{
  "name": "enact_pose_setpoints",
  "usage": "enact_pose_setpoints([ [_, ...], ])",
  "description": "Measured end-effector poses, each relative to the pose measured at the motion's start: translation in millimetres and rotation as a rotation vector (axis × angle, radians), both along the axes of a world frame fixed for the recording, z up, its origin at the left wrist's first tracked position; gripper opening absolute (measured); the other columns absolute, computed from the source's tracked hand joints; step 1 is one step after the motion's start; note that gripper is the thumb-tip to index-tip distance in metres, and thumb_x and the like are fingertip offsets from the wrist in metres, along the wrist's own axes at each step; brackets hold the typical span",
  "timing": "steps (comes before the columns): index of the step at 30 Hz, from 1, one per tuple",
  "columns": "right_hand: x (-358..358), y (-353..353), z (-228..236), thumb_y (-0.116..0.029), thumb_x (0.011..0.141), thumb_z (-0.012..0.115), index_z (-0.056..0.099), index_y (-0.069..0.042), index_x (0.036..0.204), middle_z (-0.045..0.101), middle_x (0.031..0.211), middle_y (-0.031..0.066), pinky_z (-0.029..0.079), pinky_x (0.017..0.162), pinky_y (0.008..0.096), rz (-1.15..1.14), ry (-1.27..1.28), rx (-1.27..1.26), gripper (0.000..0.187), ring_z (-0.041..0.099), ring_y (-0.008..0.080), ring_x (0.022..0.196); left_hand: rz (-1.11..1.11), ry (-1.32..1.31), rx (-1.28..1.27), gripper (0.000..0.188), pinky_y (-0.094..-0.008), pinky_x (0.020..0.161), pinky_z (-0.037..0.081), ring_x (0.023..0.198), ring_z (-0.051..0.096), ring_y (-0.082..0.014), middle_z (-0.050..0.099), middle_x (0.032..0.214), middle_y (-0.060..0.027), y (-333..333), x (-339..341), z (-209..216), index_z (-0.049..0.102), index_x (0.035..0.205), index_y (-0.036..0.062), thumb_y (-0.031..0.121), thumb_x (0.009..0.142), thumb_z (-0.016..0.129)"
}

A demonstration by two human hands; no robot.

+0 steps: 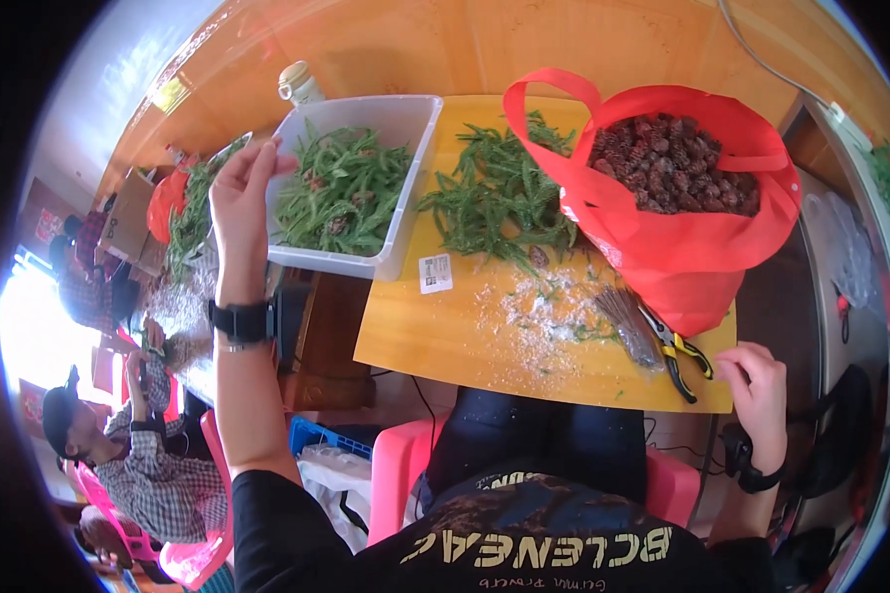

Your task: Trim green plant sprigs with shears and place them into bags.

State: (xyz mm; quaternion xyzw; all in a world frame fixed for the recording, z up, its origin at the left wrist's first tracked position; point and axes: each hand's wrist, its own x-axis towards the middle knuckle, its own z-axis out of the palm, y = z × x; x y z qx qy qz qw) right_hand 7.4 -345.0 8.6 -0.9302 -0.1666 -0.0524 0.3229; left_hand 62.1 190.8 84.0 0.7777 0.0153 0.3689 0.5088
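Note:
My left hand [247, 178] is raised at the left rim of a clear plastic bin [396, 259]. Its thumb and fingers are pinched together; anything between them is too small to make out. Green artificial pine sprigs [341, 188], some with pine cones, fill the bin. Just off the table's right edge, my right hand [758, 390] has its fingers curled closed, and I cannot see anything in them. Closest to it lie pliers [677, 356] with yellow and black handles. Beside the pliers is a bundle of thin brown wire-like stems [628, 326] in a clear wrapper.
A red bag [692, 247] of pine cones [672, 163] stands at the back right. Loose green sprigs [504, 193], a white label [435, 274] and white flakes [539, 316] lie on the yellow table [415, 336]. At far left a co-worker [148, 445] sits working.

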Motion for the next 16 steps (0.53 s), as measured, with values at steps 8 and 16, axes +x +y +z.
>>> enact_pose_setpoints([
  [8, -5, -4, -4, 0.003, 0.08, 0.055, 0.059, 0.004, 0.09, 0.063, 0.085, 0.0133, 0.047, 0.072, 0.0297, -0.059, -0.215, -0.02, 0.011, 0.062, 0.0259, 0.077, -0.795, 0.687, 0.506, 0.03, -0.0333, 0.086, 0.045, 0.093, 0.059, -0.0232, 0.061, 0.101, -0.0146, -75, -50, -6, 0.053, 0.115, -0.0045, 0.013, 0.092, 0.046],
  [16, -14, 17, 2, -0.002, 0.08, 0.058, 0.062, 0.001, 0.089, 0.063, 0.089, 0.0145, 0.048, 0.072, 0.034, 0.242, 0.038, -0.015, 0.01, 0.063, 0.0245, 0.081, -0.791, 0.765, 0.882, 0.051, -0.0373, 0.092, 0.039, 0.106, 0.05, -0.0321, 0.053, 0.111, -0.0185, -92, -64, -28, 0.048, 0.124, 0.0036, 0.015, 0.077, 0.063],
])
